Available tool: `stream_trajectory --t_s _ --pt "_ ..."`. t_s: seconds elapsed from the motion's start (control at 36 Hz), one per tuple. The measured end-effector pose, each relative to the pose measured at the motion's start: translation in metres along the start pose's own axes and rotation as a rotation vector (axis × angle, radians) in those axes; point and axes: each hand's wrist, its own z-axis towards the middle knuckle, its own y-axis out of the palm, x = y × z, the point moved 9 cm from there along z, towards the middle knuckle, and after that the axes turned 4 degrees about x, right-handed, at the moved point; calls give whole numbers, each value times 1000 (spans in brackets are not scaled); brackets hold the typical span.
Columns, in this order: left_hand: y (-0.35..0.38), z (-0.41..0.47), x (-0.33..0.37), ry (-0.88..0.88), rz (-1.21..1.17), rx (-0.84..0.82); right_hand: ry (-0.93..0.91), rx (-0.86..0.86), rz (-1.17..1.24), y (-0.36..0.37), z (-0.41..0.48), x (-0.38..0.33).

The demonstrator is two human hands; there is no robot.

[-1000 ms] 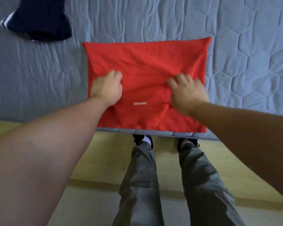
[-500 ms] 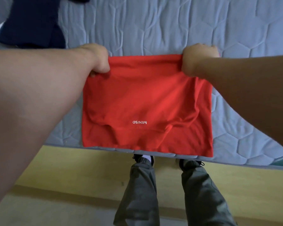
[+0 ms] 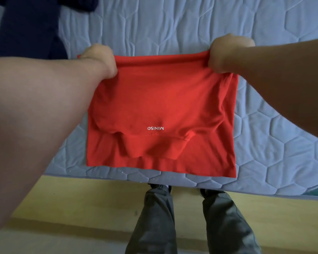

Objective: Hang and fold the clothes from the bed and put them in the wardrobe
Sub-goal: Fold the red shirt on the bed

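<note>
As both stretch forward, left hand (image 3: pixel 99 59), right hand (image 3: pixel 226 54) fisted — grip clamped on red shirt (image 3: pixel 163 99) edge.

1. The top (image 3: pixel 162 107) is a flat bright red all over. The only print is tiny white lettering (image 3: pixel 155 128) reading MINISO, upside down from here.
2. Bed cover (image 3: pixel 173 24) is pale blue-grey, quilted in a stitched hexagon pattern.
3. The other garment (image 3: pixel 29 26), far left, is dark navy and plain as far as I can see.
4. Trousers (image 3: pixel 154 217) are plain dark grey, and the shoes (image 3: pixel 204 191) look black.
5. Floor (image 3: pixel 81 195) is a yellowish wood tone, with a greyer strip nearest the camera.
</note>
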Motion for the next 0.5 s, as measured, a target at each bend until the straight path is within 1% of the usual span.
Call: stream_trajectory --t_s 0.11,0.22,0.31,0.36,0.5 --pt "-17 9 -12 -85 -76 110 26 192 13 -18 8 6" --pt "-33 7 -21 -103 -177 218 68 296 -16 -33 12 14" --pt "-38 -7 -28 -110 -242 271 51 342 -34 -41 3 14" --pt "-38 -22 -31 -79 -275 316 25 359 -41 -44 -10 11" --pt "-32 -75 -49 -16 -404 421 -107 304 -44 -33 -67 3"
